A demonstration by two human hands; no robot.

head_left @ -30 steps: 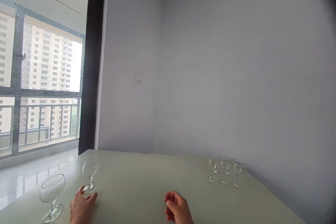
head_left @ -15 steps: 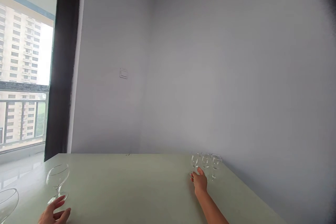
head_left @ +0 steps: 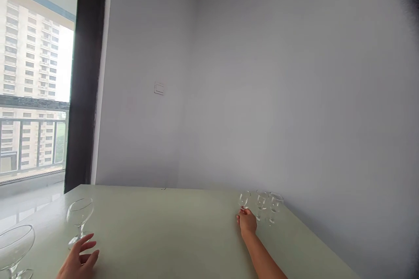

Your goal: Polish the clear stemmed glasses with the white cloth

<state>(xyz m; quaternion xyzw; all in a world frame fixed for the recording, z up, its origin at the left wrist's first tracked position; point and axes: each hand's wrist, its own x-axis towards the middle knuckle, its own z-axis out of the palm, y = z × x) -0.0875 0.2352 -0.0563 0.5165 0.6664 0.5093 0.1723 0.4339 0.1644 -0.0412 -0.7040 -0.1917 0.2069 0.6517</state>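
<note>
At the far right of the table, my right hand (head_left: 247,221) is closed around the stem of a clear wine glass (head_left: 244,199); the glass's upright bowl rises above my fingers. Just to its right stand two more stemmed glasses, a middle glass (head_left: 262,200) and an outer glass (head_left: 275,203). On the left, my left hand (head_left: 80,258) is held with its fingers apart and nothing in them. It is close to the base of a larger stemmed glass (head_left: 80,213), partly covering that base. Another large glass (head_left: 15,246) stands at the left edge, partly cut off.
All the glasses stand on a pale green table (head_left: 170,235). A grey wall (head_left: 242,96) with a light switch (head_left: 159,88) rises behind it. To the left are a dark frame (head_left: 87,74) and a balcony railing (head_left: 36,144).
My right hand has closed on the stem of the leftmost far glass, which now stands farther from its two neighbours. The whole view has shifted slightly.
</note>
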